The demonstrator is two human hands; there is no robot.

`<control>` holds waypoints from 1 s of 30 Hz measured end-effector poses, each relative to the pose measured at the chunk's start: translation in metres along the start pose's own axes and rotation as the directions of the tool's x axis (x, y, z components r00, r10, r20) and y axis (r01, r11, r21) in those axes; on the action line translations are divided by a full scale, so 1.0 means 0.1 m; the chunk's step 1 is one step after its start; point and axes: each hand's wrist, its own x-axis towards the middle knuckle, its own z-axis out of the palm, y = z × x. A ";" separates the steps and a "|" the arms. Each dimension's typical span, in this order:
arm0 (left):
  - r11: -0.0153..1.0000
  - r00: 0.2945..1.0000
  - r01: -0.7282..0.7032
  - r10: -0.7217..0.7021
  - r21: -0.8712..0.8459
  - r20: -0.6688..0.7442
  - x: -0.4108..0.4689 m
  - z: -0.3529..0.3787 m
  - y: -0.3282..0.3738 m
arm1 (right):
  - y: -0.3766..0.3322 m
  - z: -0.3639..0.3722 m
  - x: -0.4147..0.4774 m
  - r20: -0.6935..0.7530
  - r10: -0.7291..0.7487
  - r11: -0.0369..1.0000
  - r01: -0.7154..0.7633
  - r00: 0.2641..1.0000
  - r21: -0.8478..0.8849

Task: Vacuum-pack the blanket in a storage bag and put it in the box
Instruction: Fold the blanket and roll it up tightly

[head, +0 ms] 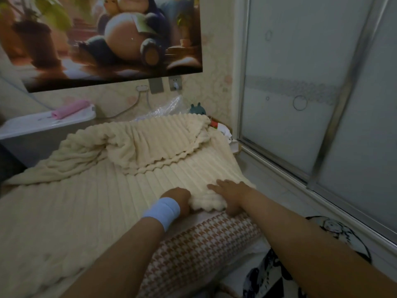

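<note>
A cream ribbed blanket (111, 190) lies spread over the bed, with its far part bunched and folded back. My left hand (179, 197), with a light blue wristband, grips the blanket's near right corner with curled fingers. My right hand (229, 191) rests right beside it on the same corner, fingers stretched over the fabric and thumb under the edge. A crumpled clear plastic bag (166, 109) lies behind the blanket by the wall. A white plastic box (32, 134) with a lid stands at the far left.
A houndstooth pillow (193, 252) lies just under my arms. A black-and-white printed cloth (335, 229) is at the right. Frosted sliding doors (322, 104) run along the right side. A pink roll (69, 108) sits on the box lid. A small teal toy (197, 108) stands by the wall.
</note>
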 end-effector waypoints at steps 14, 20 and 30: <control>0.999 0.967 0.043 -0.043 0.004 0.250 -0.34 -0.52 0.17 | 0.19 -0.42 -0.33 -0.390 -0.058 0.991 0.007 0.919 -0.131; 0.937 0.846 0.036 0.157 -0.348 0.510 -0.59 -0.25 0.73 | 0.32 -0.24 -0.71 0.143 0.230 0.971 -0.217 0.963 -0.099; 0.959 1.000 -0.003 0.004 -0.283 0.004 -0.51 -0.21 -0.22 | -0.62 -0.44 -0.38 -0.170 -0.066 0.988 0.088 0.983 0.128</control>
